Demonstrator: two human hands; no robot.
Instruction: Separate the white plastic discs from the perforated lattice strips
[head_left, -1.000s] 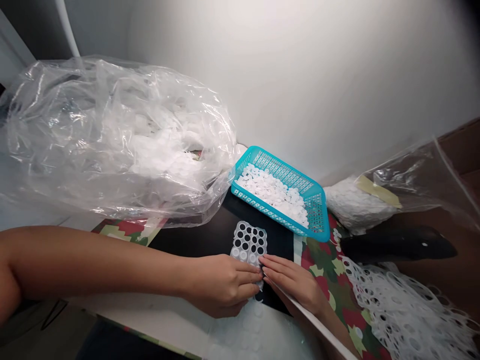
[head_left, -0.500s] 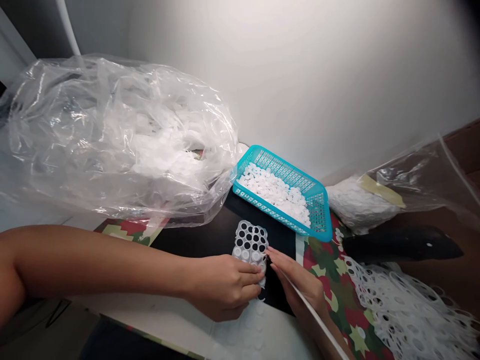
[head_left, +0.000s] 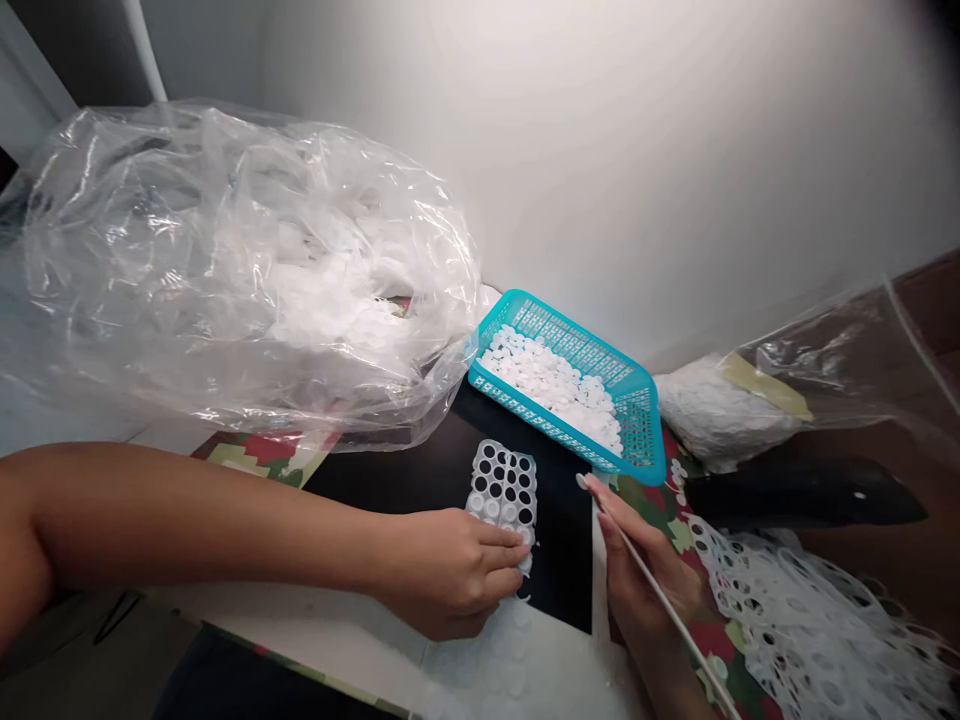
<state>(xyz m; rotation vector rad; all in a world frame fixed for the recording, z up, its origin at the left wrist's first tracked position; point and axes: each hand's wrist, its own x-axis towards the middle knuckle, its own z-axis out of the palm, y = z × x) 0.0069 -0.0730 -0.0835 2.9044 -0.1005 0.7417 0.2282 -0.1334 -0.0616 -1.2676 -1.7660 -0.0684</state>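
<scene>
My left hand (head_left: 457,575), fingers curled together, presses on the near right part of a translucent plastic sheet with rows of round holes (head_left: 501,487). The far rows of holes show black through them; white round pieces (head_left: 491,510) fill holes nearer my fingers. My right hand (head_left: 645,560) is closed around a thin white stick (head_left: 679,625) and sits to the right of the sheet, apart from it. A small white disc (head_left: 582,481) shows at its fingertips; whether the stick or the fingers hold it, I cannot tell.
Behind the sheet stands a turquoise basket (head_left: 566,440) of white discs. A large clear plastic bag (head_left: 225,260) fills the back left. To the right are a bag of white pieces (head_left: 720,410), a black object (head_left: 806,490) and a heap of holed plastic sheets (head_left: 817,620).
My right hand has moved right and away from the sheet, with the stick, and a white disc now shows at its fingertips. My left hand stays on the sheet.
</scene>
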